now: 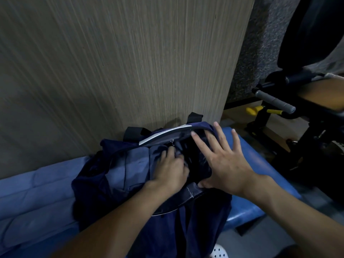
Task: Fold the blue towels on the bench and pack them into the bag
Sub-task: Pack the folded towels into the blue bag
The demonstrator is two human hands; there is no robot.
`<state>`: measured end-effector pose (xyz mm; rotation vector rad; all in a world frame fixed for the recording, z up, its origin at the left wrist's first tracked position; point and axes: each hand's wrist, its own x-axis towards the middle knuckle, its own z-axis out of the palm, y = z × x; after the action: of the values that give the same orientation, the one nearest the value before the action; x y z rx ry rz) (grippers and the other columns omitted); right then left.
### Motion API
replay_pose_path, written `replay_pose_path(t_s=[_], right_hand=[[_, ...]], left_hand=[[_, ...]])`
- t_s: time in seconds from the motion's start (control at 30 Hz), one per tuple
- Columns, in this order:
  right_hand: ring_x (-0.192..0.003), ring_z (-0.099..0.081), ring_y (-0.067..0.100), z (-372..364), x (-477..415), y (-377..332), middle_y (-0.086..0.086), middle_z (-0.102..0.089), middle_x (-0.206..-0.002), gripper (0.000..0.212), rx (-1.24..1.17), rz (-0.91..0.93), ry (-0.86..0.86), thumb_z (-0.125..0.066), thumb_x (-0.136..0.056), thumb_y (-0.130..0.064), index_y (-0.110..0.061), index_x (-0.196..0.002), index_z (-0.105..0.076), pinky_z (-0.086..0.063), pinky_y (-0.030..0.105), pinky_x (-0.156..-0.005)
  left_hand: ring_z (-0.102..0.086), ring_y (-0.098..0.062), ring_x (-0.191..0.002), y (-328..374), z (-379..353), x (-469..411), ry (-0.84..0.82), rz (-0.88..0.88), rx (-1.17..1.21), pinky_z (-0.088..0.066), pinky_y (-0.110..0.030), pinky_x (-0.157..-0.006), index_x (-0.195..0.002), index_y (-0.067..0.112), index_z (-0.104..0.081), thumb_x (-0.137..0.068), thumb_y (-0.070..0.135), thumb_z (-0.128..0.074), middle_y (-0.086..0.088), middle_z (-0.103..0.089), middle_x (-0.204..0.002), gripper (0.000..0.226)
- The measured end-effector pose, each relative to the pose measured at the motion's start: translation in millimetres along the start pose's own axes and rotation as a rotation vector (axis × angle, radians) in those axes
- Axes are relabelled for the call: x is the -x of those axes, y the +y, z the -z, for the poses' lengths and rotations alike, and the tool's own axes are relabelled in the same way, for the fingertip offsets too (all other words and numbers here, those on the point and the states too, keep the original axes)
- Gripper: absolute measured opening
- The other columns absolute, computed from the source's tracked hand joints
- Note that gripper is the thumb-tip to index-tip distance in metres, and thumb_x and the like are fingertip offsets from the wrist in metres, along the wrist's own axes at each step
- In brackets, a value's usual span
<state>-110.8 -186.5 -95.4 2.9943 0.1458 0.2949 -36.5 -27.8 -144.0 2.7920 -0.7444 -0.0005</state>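
Navy fabric duffel bag sits on the blue padded table, back against the wood-grain wall panel, mouth facing up.

Slate-blue towel is bunched at the left side of the mouth, partly over the bag's left flank, not fully in.

Left hand is on the towel's right end with fingers curled into the cloth. Looks like a grip, though it's blurred there.

Right hand is splayed wide and holds nothing. Its thumb presses the near rim and its fingers reach toward the far rim with the white stripe, keeping the mouth spread.

Key relation: the dark cavity lies just right of the left hand, between the two hands. The towel's bulk trails left, so the push goes rightward and down. The left hand is the nearer one.

Paler blue creased cloth covers the table's left part. Possibly more towels, can't confirm.
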Motion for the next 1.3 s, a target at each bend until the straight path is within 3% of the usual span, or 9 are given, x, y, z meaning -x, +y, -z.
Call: replay_pose_path(t_s=[0.1,0.17,0.23,0.43,0.57,0.67,0.83,1.03,1.3], right_hand=[[-0.147,0.018,0.033,2,1,0,0.010,-0.020,-0.157,0.140,-0.007,-0.001,-0.003,-0.068,-0.054,-0.079,-0.032,-0.148,0.025,0.001,0.068,-0.112],[-0.145,0.024,0.031,3,1,0,0.009,-0.013,-0.159,0.138,-0.014,0.010,-0.013,-0.066,-0.057,-0.079,-0.033,-0.145,0.030,0.004,0.067,-0.112],[-0.144,0.026,0.031,3,2,0,0.008,-0.011,-0.160,0.137,-0.019,0.011,-0.013,-0.065,-0.058,-0.079,-0.033,-0.145,0.031,0.006,0.066,-0.112],[-0.146,0.023,0.031,1,0,2,0.009,-0.016,-0.159,0.137,-0.017,0.005,-0.006,-0.065,-0.056,-0.080,-0.032,-0.149,0.024,0.003,0.067,-0.112],[-0.147,0.017,0.032,0,0,3,0.010,-0.021,-0.158,0.139,-0.014,-0.005,-0.006,-0.067,-0.053,-0.080,-0.032,-0.150,0.019,0.000,0.067,-0.112],[-0.146,0.021,0.032,0,0,5,0.008,-0.014,-0.160,0.138,-0.033,-0.012,-0.012,-0.068,-0.055,-0.078,-0.034,-0.148,0.024,0.003,0.066,-0.113],[-0.142,0.032,0.030,-1,-1,7,0.006,0.002,-0.162,0.136,-0.073,-0.023,-0.049,-0.065,-0.060,-0.078,-0.035,-0.142,0.035,0.009,0.064,-0.113],[-0.142,0.033,0.030,2,-1,7,0.006,0.004,-0.162,0.136,-0.070,-0.020,-0.051,-0.065,-0.062,-0.077,-0.035,-0.142,0.036,0.010,0.064,-0.113],[-0.141,0.033,0.031,1,-2,10,0.005,0.006,-0.162,0.136,-0.060,-0.039,-0.075,-0.065,-0.062,-0.077,-0.035,-0.140,0.038,0.011,0.063,-0.113]], left_hand=[[-0.014,-0.025,-0.147,-7,5,0,-0.169,-0.089,-0.128,-0.014,-0.040,-0.121,-0.152,0.019,-0.028,-0.099,0.048,-0.034,-0.005,-0.014,-0.161,0.061],[-0.003,-0.021,-0.151,-11,4,2,-0.331,-0.090,-0.144,-0.006,-0.038,-0.123,-0.157,0.018,-0.007,-0.101,0.054,-0.021,-0.004,0.004,-0.165,0.068],[0.002,-0.019,-0.151,-13,2,6,-0.368,-0.107,-0.203,-0.001,-0.035,-0.123,-0.157,0.016,0.003,-0.102,0.052,-0.014,-0.005,0.011,-0.164,0.068],[-0.020,-0.020,-0.144,-16,11,1,-0.186,-0.215,-0.212,-0.018,-0.035,-0.117,-0.153,0.017,-0.026,-0.104,0.040,-0.022,-0.006,-0.018,-0.160,0.054],[0.006,-0.015,-0.151,-23,2,-2,-0.300,-0.221,-0.259,0.001,-0.034,-0.123,-0.157,0.018,-0.004,-0.103,0.047,-0.017,-0.002,0.007,-0.165,0.063],[0.016,-0.012,-0.149,-30,-4,5,-0.284,-0.244,-0.309,0.007,-0.034,-0.122,-0.156,0.019,0.007,-0.102,0.051,-0.013,-0.001,0.017,-0.163,0.066],[0.019,-0.012,-0.149,-30,-5,11,-0.297,-0.250,-0.336,0.010,-0.033,-0.121,-0.156,0.019,0.009,-0.102,0.052,-0.010,-0.002,0.020,-0.162,0.065],[0.002,-0.014,-0.151,-31,1,1,-0.242,-0.275,-0.275,-0.002,-0.033,-0.121,-0.157,0.023,-0.007,-0.102,0.052,-0.016,0.002,0.002,-0.165,0.063],[0.018,-0.011,-0.148,-37,-4,8,-0.275,-0.275,-0.340,0.011,-0.029,-0.117,-0.154,0.026,0.013,-0.089,0.060,0.000,0.000,0.022,-0.161,0.075]])
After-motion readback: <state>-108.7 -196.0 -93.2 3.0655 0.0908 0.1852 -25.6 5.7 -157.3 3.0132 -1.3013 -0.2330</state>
